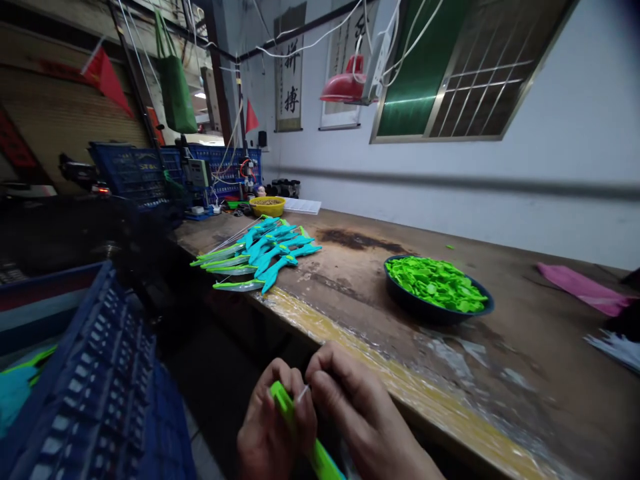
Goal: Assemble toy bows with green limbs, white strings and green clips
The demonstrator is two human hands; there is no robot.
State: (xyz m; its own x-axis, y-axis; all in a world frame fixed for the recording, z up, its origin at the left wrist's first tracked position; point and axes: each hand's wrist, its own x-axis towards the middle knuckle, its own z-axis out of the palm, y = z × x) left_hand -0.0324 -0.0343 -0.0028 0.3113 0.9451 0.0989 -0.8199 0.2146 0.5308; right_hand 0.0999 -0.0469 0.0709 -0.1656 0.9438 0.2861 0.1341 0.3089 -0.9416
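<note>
At the bottom edge of the view, just off the near side of the workbench (450,320), the left hand (273,427) is closed around a bright green toy blade (290,413), thumb and fingers wrapped over its upper end so the piece stands tilted, its lower end running down toward a teal part (334,472) at the frame's edge. The right hand (360,413) presses close against it, fingertips pinched on a thin white pin (302,394) that meets the green edge. To do this well, I would judge that the left hand should keep the blade steady and the pin go in straight, with the fingertips close to its tip, since so thin a piece could bend or slip.

On the bench beyond, a dark bowl (425,308) is heaped with small green plastic pieces (435,283). Farther along lies a fan of finished teal and green toy knives (260,257), loose on the wood. Past them a yellow bowl (267,207) holds something brownish, too small to tell. To the left, a blue crate (100,387) stands near the hands; a strip of teal and green shows at its far left. More blue crates (135,173) stand at the bench's far end.
</note>
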